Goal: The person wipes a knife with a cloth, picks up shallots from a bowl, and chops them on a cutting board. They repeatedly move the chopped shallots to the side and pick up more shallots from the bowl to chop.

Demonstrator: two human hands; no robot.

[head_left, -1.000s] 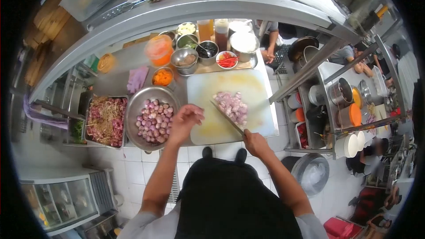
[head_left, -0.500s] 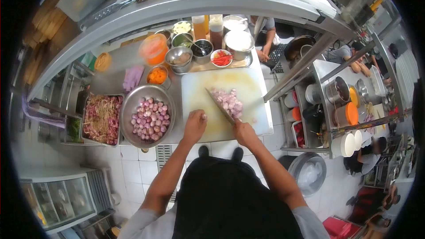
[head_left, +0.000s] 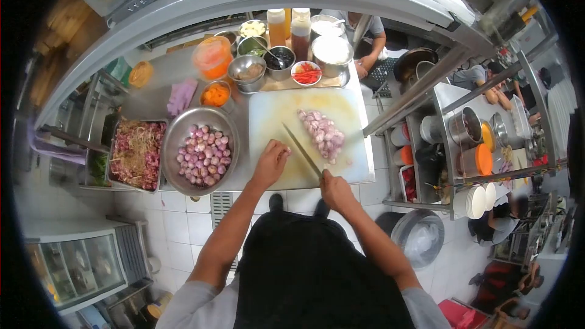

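My right hand [head_left: 334, 189] is closed round the handle of a long knife [head_left: 303, 151], its blade slanting up and left over the cutting board [head_left: 268, 109]. A pile of cut shallots [head_left: 323, 135] lies on the board, to the right of the blade and apart from it. Over the board's lower left part, my left hand [head_left: 272, 161] has its fingers drawn together; a small pale bit shows at the fingertips, too small to name. Left of the board, a steel bowl [head_left: 172, 176] holds many peeled shallots [head_left: 204, 155].
A tray of unpeeled shallots [head_left: 135, 153] stands at the far left. Behind the board are sauce bottles [head_left: 300, 35], a bowl of red chillies [head_left: 306, 74] and a pot of white contents [head_left: 333, 52]. A metal post [head_left: 420, 85] rises at the right. Other people [head_left: 370, 42] are beyond.
The knife has come away from the shallot pile, which now sits apart on its right and looks more gathered. My left hand is slightly higher in view. The view has shifted a little.
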